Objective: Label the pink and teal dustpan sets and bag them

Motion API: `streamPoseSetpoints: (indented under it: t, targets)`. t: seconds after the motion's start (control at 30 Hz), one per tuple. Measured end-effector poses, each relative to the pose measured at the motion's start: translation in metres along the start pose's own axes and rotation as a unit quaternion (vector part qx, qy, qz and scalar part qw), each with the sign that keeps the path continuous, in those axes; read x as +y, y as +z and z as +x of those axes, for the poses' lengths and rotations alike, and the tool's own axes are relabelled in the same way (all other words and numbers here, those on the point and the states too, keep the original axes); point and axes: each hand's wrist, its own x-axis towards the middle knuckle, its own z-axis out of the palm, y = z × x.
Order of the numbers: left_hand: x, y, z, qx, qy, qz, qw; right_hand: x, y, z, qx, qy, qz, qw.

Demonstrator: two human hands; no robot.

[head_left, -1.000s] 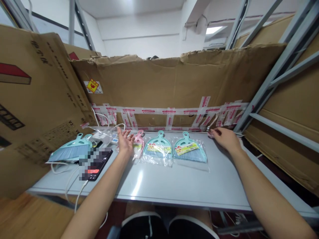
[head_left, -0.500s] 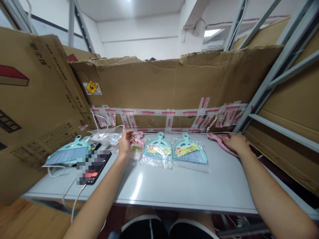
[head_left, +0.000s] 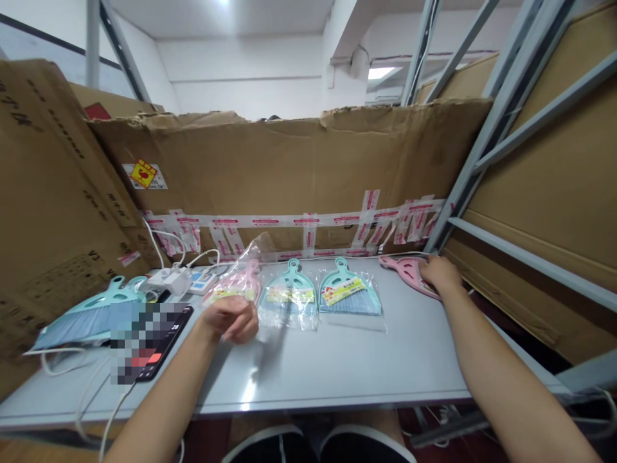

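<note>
My left hand [head_left: 234, 318] is curled closed above the table, on what looks like the edge of a clear plastic bag [head_left: 260, 247]. The bag rises behind it over a pink dustpan set [head_left: 249, 275], partly hidden. To the right lie two teal dustpan-and-brush sets, a middle one [head_left: 293, 280] and another one [head_left: 341, 278], both in clear bags with yellow-green labels. At the right end of the table, my right hand [head_left: 441, 276] grips the wide end of a pink dustpan [head_left: 407, 269], whose handle points left; the fingertips are partly hidden.
A teal dustpan with a blue-bristled brush [head_left: 89, 315] lies at the left, beside a phone [head_left: 168, 344] with a cable. White chargers and a power strip [head_left: 176, 280] sit behind. A taped cardboard wall [head_left: 289, 167] backs the table; a metal rack [head_left: 482, 135] stands right.
My left hand has come down and toward me, curling closed, and the clear bag has shifted right off the chargers. My right hand stays at the pink dustpan. The view has turned slightly right.
</note>
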Motion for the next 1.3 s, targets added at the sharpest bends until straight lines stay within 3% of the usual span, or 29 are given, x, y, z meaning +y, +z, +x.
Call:
streamPoseSetpoints:
  t: [0.17, 0.33, 0.43, 0.5, 0.57, 0.63, 0.83, 1.1, 1.3]
  targets:
    - [0.006, -0.009, 0.006, 0.117, -0.039, -0.044, 0.991, 0.0, 0.001, 0.003, -0.002, -0.002, -0.011, 1.0]
    - [0.011, -0.014, 0.026, 0.327, -0.027, -0.009, 0.944, 0.012, -0.007, 0.013, -0.008, 0.009, 0.001, 1.0]
    - [0.007, -0.013, 0.032, 0.447, -0.023, 0.131, 0.884, 0.022, -0.019, 0.016, -0.045, 0.017, 0.0, 0.999]
    - [0.002, -0.012, 0.032, 0.496, -0.024, 0.301, 0.814, 0.025, -0.027, 0.015, -0.081, 0.018, 0.006, 0.997]
    - [-0.003, -0.011, 0.031, 0.507, -0.038, 0.456, 0.731, 0.024, -0.032, 0.014, -0.115, 0.008, 0.031, 0.993]
    - [-0.008, -0.01, 0.032, 0.492, -0.07, 0.531, 0.687, 0.02, -0.034, 0.011, -0.138, -0.004, 0.067, 0.988]
    - [-0.014, -0.009, 0.036, 0.462, -0.113, 0.557, 0.681, 0.013, -0.033, 0.008, -0.128, -0.012, 0.097, 0.987]
    - [-0.014, -0.005, 0.038, 0.453, -0.114, 0.563, 0.681, 0.018, -0.035, 0.011, -0.126, 0.013, 0.008, 0.992]
    - [-0.016, -0.003, 0.04, 0.451, -0.089, 0.549, 0.698, 0.016, -0.035, 0.007, -0.126, 0.009, 0.028, 0.992]
